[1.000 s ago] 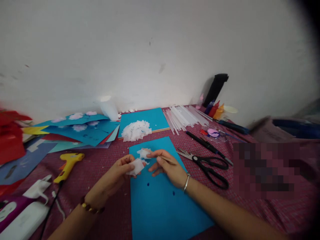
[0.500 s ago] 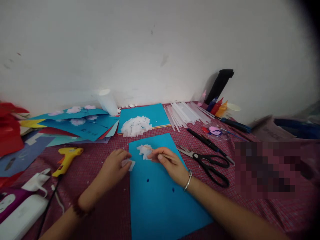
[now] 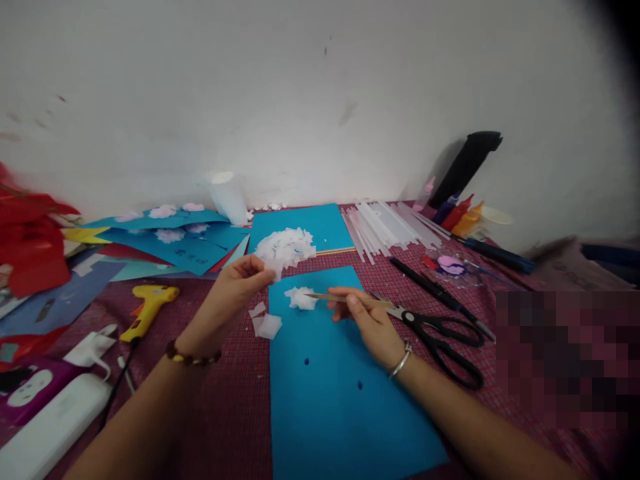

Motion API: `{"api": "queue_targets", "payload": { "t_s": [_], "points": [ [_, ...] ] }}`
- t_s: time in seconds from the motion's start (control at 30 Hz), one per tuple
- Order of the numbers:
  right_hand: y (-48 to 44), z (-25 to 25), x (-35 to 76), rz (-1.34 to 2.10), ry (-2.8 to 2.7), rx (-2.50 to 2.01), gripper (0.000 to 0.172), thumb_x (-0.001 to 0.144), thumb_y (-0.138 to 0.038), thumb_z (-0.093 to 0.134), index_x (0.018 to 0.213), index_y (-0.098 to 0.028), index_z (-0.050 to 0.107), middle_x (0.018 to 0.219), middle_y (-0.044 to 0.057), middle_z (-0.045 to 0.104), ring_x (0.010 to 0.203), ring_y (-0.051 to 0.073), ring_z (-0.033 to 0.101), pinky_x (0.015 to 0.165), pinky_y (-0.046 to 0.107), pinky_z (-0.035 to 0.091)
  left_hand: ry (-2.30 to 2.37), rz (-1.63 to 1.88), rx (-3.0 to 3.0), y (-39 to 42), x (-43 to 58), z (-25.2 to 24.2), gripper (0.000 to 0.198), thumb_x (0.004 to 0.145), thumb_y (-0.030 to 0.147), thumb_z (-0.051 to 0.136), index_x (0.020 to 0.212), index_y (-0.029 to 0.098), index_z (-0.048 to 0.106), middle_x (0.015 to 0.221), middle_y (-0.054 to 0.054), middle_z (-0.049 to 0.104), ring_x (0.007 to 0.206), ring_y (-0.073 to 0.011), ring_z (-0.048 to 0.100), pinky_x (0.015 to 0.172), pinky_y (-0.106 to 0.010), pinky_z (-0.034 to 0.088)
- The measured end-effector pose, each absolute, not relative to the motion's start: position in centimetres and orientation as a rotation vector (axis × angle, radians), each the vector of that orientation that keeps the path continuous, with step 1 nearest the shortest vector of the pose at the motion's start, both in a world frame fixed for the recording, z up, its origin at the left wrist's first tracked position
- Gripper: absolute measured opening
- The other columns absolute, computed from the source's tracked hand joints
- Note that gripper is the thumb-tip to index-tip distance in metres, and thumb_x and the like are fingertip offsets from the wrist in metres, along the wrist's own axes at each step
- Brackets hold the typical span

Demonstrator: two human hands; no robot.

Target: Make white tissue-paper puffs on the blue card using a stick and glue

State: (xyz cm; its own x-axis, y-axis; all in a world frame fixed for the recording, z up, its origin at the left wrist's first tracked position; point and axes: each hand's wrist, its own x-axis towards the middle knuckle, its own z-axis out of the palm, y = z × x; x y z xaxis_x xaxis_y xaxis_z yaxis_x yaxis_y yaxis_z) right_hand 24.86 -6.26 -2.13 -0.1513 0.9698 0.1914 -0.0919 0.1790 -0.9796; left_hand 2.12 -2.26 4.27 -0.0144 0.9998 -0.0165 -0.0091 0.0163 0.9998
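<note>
My left hand pinches a small piece of white tissue paper between thumb and fingertips, just in front of the white paper pile. In my right hand is a thin wooden stick, held pencil-fashion and pointing left. Its tip is at a white tissue clump near the top of the blue card. Two dark blue dots mark the card lower down. Loose white tissue squares lie at the card's left edge, below my left hand.
Black-handled scissors and a black pen-like tool lie right of the card. White strips and paint bottles are behind. On the left are a yellow glue gun, a power strip and decorated blue cards.
My left hand has moved up toward the pile and pinches a tissue piece; the tissue squares below are now uncovered. My right hand has drawn the stick rightward from the clump. The view has shifted slightly.
</note>
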Motion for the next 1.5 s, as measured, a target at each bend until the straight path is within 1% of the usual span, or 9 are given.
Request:
{"api": "queue_targets", "payload": {
  "t_s": [0.17,0.33,0.5,0.63,0.8,1.0,1.13,1.27,1.5],
  "points": [
    [-5.0,-2.7,25.5,1.234,-1.375,-1.082,0.032,0.087,-0.049,0.055,0.088,-0.019,0.066,0.071,0.002,0.068,0.071,0.017,0.064,0.072,0.032,0.051,1.153,1.107,1.051,-1.6,1.0,1.8,0.023,0.063,0.025,0.076,0.071,0.016,0.057,0.060,0.005,0.058,0.048,-0.0049,0.047,0.047,-0.018,0.035],
    [-4.7,-2.7,25.3,1.208,-1.436,-1.168,0.029,0.087,-0.047,0.054,0.085,-0.020,0.064,0.069,0.001,0.068,0.072,0.019,0.065,0.071,0.033,0.050,1.235,0.890,1.031,-1.7,0.6,0.1,0.022,0.065,0.029,0.073,0.071,0.016,0.055,0.062,0.004,0.058,0.050,-0.0065,0.049,0.048,-0.019,0.034],
    [-4.3,-2.8,25.1,1.131,-1.450,-1.215,0.029,0.088,-0.045,0.052,0.082,-0.019,0.063,0.066,0.002,0.067,0.069,0.019,0.064,0.067,0.032,0.048,1.219,0.760,1.031,-1.2,-0.1,-0.3,0.018,0.068,0.027,0.068,0.071,0.016,0.054,0.073,0.001,0.062,0.067,-0.0098,0.057,0.057,-0.019,0.038],
    [-3.9,-2.8,24.8,1.108,-1.451,-1.233,0.027,0.089,-0.042,0.051,0.084,-0.019,0.064,0.067,0.003,0.067,0.069,0.020,0.064,0.068,0.032,0.049,1.209,0.737,1.113,-1.0,-0.3,-0.9,0.017,0.072,0.029,0.065,0.073,0.016,0.054,0.069,0.003,0.056,0.064,-0.0087,0.053,0.055,-0.018,0.034],
    [-3.6,-2.8,24.3,1.090,-1.464,-1.189,0.027,0.088,-0.044,0.052,0.087,-0.020,0.065,0.070,0.003,0.069,0.073,0.020,0.066,0.072,0.033,0.051,1.247,0.719,1.138,-1.1,0.4,-0.5,0.016,0.069,0.027,0.063,0.069,0.016,0.051,0.063,0.004,0.050,0.057,-0.0076,0.044,0.051,-0.018,0.030],
    [-3.8,-3.2,25.0,1.096,-1.412,-1.189,0.025,0.088,-0.043,0.054,0.087,-0.020,0.065,0.071,0.003,0.070,0.072,0.020,0.066,0.072,0.034,0.051,1.270,0.696,1.193,-1.4,0.7,-0.4,0.014,0.069,0.027,0.061,0.068,0.018,0.050,0.059,0.006,0.043,0.049,-0.0067,0.034,0.045,-0.019,0.024],
    [-4.1,-3.3,25.5,1.109,-1.310,-1.187,0.026,0.090,-0.042,0.052,0.085,-0.021,0.064,0.066,0.002,0.069,0.070,0.020,0.066,0.074,0.034,0.051,1.252,0.722,1.144,-1.3,0.3,-0.9,0.011,0.069,0.025,0.061,0.069,0.018,0.052,0.062,0.004,0.048,0.053,-0.0078,0.042,0.047,-0.019,0.029],
    [-4.1,-3.0,24.9,1.201,-1.418,-1.159,0.026,0.087,-0.044,0.055,0.084,-0.020,0.064,0.067,0.002,0.070,0.073,0.021,0.067,0.077,0.036,0.050,1.222,0.737,1.106,-1.1,-0.1,-1.0,0.011,0.068,0.025,0.062,0.071,0.017,0.054,0.070,0.000,0.057,0.062,-0.0109,0.053,0.053,-0.020,0.037],
    [-3.4,-2.8,24.0,1.192,-1.461,-1.186,0.028,0.087,-0.046,0.054,0.087,-0.020,0.064,0.070,0.004,0.071,0.077,0.023,0.067,0.075,0.037,0.051,1.227,0.732,1.095,-1.0,0.0,-0.7,0.012,0.066,0.025,0.062,0.068,0.017,0.053,0.069,0.001,0.057,0.060,-0.0100,0.051,0.052,-0.020,0.035]
  ]
}}
